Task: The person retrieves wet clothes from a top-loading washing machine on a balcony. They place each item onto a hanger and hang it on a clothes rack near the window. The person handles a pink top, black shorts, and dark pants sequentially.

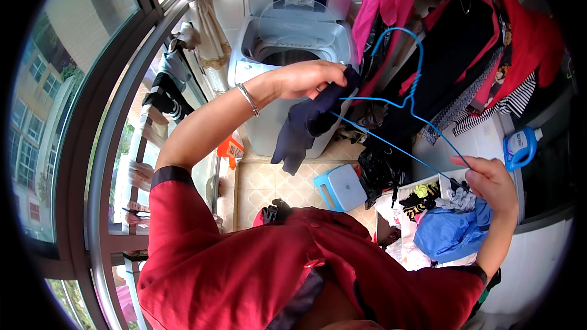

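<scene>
My left hand (pixel 316 79) grips a dark navy garment (pixel 302 117) by its upper edge, and the cloth hangs down in front of the washing machine. A blue wire clothes hanger (pixel 412 101) reaches from that garment to my right hand (pixel 490 181), which pinches the hanger's far corner. One end of the hanger goes in at the cloth. The hanger's hook points up, near hanging clothes. How far the hanger runs inside the garment is hidden by the fabric.
Ahead stands a top-loading washing machine (pixel 293 46) with its lid raised. Clothes (pixel 472 55) hang at the upper right. A blue detergent bottle (pixel 521 146) stands at the right. Below are a blue plastic stool (pixel 341 188) and a blue plastic bag (pixel 451 233). Windows line the left side.
</scene>
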`<state>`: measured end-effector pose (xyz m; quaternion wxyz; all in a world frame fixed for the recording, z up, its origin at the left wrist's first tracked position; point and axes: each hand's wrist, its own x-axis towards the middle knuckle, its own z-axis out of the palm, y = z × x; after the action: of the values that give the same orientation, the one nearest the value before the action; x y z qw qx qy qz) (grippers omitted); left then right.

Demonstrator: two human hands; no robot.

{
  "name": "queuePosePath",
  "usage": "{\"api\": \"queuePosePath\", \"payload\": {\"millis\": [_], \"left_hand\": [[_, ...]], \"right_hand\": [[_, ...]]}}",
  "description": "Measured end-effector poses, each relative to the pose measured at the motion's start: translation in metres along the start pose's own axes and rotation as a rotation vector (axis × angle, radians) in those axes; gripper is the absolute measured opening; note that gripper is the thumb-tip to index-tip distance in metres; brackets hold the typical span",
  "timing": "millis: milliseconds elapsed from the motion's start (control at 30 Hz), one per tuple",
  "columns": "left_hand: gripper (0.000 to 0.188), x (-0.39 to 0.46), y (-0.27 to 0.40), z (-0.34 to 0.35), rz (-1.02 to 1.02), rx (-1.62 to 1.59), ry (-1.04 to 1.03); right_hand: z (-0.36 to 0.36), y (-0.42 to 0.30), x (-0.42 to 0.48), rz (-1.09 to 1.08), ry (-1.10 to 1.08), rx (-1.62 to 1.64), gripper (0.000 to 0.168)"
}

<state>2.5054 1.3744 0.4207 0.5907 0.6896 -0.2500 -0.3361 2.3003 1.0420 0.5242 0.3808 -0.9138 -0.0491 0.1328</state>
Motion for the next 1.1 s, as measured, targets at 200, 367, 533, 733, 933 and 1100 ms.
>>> {"api": "queuePosePath", "payload": {"millis": [200, 367, 533, 733, 933, 1100], "left_hand": [[0.018, -0.054, 0.01, 0.017, 0.432, 0.445, 0.13], [0.024, -0.111, -0.005, -0.01, 0.379, 0.7, 0.5], [0.028, -0.166, 0.011, 0.006, 0.288, 0.668, 0.597], [0.02, -0.232, -0.011, -0.017, 0.007, 0.888, 0.826], [0.015, -0.25, -0.052, -0.036, -0.019, 1.321, 1.049], [0.014, -0.229, -0.045, -0.02, 0.082, 1.157, 1.169]], "right_hand": [[0.021, -0.032, 0.091, -0.525, -0.048, -0.463, 0.027], [0.11, -0.053, 0.125, -1.447, 0.801, -0.841, 0.041], [0.253, -0.029, 0.195, -1.116, -0.212, -0.574, 0.055], [0.238, -0.018, 0.24, -1.356, -0.098, -0.662, 0.016], [0.164, -0.049, 0.224, -1.454, 0.141, -0.62, 0.017], [0.151, -0.067, 0.211, -1.599, 0.057, -0.555, 0.024]]}}
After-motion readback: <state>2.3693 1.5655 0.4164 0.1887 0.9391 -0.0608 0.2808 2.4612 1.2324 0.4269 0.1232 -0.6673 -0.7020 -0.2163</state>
